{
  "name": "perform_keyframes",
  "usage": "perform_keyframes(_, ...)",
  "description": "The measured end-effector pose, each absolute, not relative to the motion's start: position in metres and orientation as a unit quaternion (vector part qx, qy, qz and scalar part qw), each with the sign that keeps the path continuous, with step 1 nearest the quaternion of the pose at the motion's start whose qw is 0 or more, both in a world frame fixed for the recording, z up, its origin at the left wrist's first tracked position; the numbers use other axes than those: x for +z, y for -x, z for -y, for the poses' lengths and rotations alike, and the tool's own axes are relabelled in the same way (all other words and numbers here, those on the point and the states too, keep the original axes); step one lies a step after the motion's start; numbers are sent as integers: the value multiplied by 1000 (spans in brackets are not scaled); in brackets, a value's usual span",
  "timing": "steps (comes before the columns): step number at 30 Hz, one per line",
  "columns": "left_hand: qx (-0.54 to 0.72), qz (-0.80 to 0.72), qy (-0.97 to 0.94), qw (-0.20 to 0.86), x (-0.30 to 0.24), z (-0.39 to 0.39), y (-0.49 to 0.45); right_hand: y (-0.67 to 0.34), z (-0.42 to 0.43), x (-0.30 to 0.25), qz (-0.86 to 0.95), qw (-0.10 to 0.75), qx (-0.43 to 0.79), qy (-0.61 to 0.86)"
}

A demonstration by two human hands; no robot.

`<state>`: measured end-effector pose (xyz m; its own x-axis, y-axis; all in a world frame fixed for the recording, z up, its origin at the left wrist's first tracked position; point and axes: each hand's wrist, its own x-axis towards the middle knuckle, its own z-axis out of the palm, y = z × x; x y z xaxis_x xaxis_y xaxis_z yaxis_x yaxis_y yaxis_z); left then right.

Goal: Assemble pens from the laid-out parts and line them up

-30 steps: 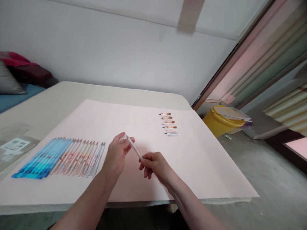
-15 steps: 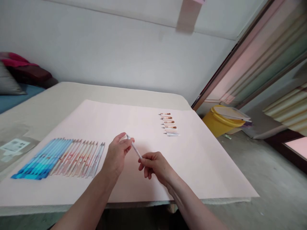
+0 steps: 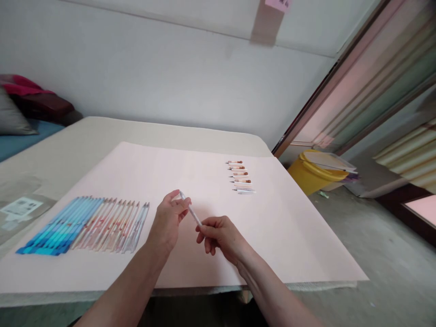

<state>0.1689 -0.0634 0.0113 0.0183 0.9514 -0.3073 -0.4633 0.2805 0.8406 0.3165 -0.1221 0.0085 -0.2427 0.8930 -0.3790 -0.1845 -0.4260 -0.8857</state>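
A thin white pen (image 3: 191, 211) is held between both hands above a pale pink sheet (image 3: 190, 181) on the table. My left hand (image 3: 168, 222) pinches its far end with thumb and fingers. My right hand (image 3: 220, 234) grips the near end, fingers curled. A row of several pens (image 3: 85, 224), blue at the left and clear with red marks at the right, lies on the sheet left of my left hand. Several small pen parts (image 3: 240, 177) lie in a column at the far right of the sheet.
The table (image 3: 102, 131) is beige with a clear plastic wrapper (image 3: 18, 206) at its left. A yellow bucket (image 3: 309, 172) with a lid stands on the floor at the right. Cushions (image 3: 27, 104) lie at the far left by the wall.
Both hands have stayed nearly in place on the pen; the left fingers shifted slightly at its far end.
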Motion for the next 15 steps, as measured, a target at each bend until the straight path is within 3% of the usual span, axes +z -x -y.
perform_keyframes(15, 542, -454, -268, 655, 13, 63, -170, -318, 122, 8, 367, 386, 703, 471)
